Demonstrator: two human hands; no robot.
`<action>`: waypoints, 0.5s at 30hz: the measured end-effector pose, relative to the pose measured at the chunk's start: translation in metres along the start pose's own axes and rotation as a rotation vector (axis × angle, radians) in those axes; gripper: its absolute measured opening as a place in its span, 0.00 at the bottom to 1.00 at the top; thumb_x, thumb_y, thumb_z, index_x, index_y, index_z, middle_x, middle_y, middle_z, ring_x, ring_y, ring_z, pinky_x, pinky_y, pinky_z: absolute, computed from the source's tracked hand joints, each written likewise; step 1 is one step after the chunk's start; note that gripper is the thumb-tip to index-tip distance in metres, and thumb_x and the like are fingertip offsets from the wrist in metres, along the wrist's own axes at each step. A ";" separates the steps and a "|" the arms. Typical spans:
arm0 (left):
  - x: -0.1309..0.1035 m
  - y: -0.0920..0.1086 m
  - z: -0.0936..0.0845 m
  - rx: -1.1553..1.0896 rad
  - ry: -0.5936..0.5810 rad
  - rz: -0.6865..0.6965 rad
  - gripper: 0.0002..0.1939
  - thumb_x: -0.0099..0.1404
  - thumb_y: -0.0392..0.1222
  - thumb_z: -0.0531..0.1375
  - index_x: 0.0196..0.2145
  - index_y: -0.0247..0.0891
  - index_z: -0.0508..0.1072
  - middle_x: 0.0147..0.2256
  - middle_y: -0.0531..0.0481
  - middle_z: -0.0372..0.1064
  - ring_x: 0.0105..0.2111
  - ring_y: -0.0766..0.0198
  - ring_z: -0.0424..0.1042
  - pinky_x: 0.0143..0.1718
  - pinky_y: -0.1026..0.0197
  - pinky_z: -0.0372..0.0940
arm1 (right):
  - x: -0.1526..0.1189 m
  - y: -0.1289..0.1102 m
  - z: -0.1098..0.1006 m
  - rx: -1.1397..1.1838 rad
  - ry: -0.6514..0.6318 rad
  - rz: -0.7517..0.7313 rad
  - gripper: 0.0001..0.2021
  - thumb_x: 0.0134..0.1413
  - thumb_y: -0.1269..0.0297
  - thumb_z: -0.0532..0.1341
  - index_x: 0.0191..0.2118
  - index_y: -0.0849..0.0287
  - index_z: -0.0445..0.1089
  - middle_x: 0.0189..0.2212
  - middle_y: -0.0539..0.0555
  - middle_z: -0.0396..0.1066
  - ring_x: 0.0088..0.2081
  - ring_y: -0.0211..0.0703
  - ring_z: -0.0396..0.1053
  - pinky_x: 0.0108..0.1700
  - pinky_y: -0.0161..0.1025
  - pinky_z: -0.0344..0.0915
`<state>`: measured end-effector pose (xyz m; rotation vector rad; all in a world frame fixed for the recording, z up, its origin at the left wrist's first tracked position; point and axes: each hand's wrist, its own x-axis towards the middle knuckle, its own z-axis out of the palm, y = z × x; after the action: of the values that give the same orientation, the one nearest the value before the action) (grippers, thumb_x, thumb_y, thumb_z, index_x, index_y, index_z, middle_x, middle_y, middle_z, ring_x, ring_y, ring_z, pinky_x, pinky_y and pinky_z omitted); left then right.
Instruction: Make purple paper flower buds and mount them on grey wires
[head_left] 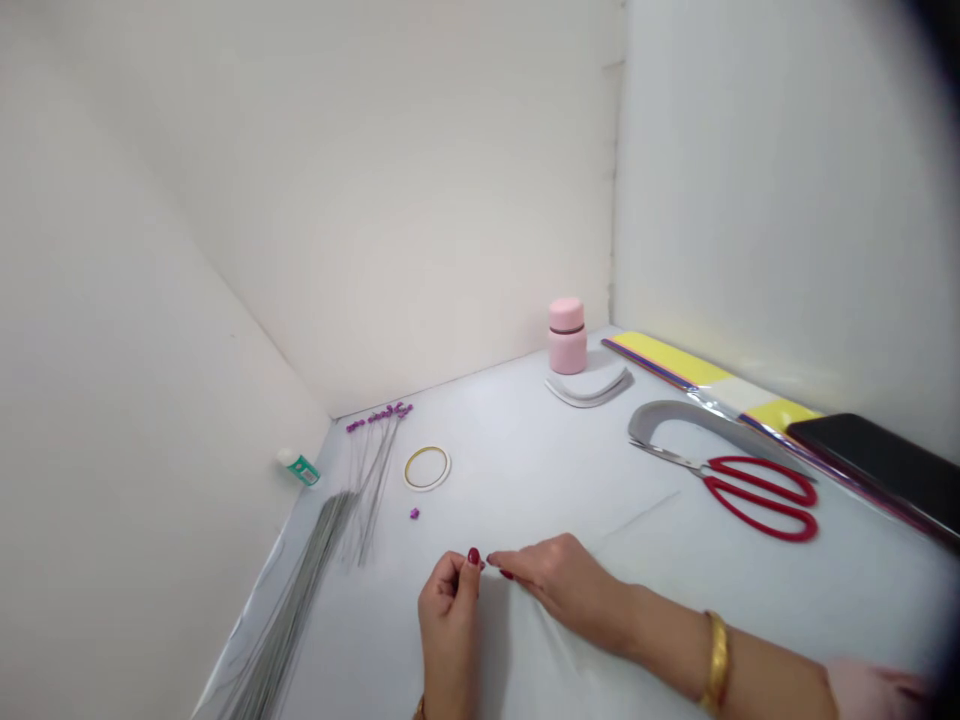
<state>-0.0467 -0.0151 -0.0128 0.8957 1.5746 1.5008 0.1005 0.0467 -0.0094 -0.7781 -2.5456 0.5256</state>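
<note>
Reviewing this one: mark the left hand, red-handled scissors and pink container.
Left hand [450,606]: head view, middle of the hand.
Red-handled scissors [702,466]: head view, near the pivot.
Pink container [568,352]: head view, lower body.

The left hand [448,612] is curling just beside the right hand [564,582], anything pinched being too small to tell, while grey wires [302,590], red-handled scissors [703,467] and a pink bottle [568,345] are resting on the white table [502,440].
</note>
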 end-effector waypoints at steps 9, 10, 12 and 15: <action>0.022 0.004 -0.027 -0.113 0.286 -0.054 0.18 0.55 0.55 0.57 0.20 0.39 0.61 0.17 0.61 0.47 0.16 0.71 0.46 0.18 0.67 0.44 | -0.001 0.030 -0.011 -0.013 0.107 0.103 0.16 0.60 0.69 0.46 0.45 0.57 0.69 0.35 0.54 0.76 0.33 0.42 0.74 0.35 0.36 0.67; 0.022 0.003 -0.025 -0.122 0.281 -0.059 0.18 0.55 0.56 0.57 0.20 0.39 0.62 0.16 0.62 0.47 0.16 0.71 0.46 0.17 0.67 0.44 | -0.002 0.032 -0.013 -0.020 0.125 0.116 0.17 0.60 0.69 0.46 0.46 0.57 0.69 0.35 0.55 0.76 0.33 0.43 0.74 0.35 0.37 0.68; 0.019 0.002 -0.016 -0.126 0.187 -0.080 0.19 0.52 0.56 0.59 0.18 0.39 0.61 0.15 0.61 0.50 0.16 0.71 0.48 0.17 0.67 0.45 | -0.002 0.030 -0.013 -0.029 0.134 0.100 0.17 0.60 0.69 0.46 0.46 0.57 0.69 0.33 0.55 0.77 0.32 0.42 0.74 0.34 0.36 0.68; 0.012 0.001 -0.002 -0.127 0.083 -0.090 0.17 0.46 0.54 0.65 0.21 0.37 0.69 0.16 0.58 0.57 0.17 0.70 0.52 0.19 0.66 0.49 | -0.002 0.020 -0.007 -0.065 0.152 -0.008 0.15 0.59 0.68 0.48 0.43 0.54 0.71 0.24 0.51 0.75 0.26 0.39 0.73 0.29 0.32 0.68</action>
<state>-0.0538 -0.0056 -0.0126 0.6900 1.5384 1.5724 0.1139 0.0623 -0.0137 -0.7987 -2.4340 0.3683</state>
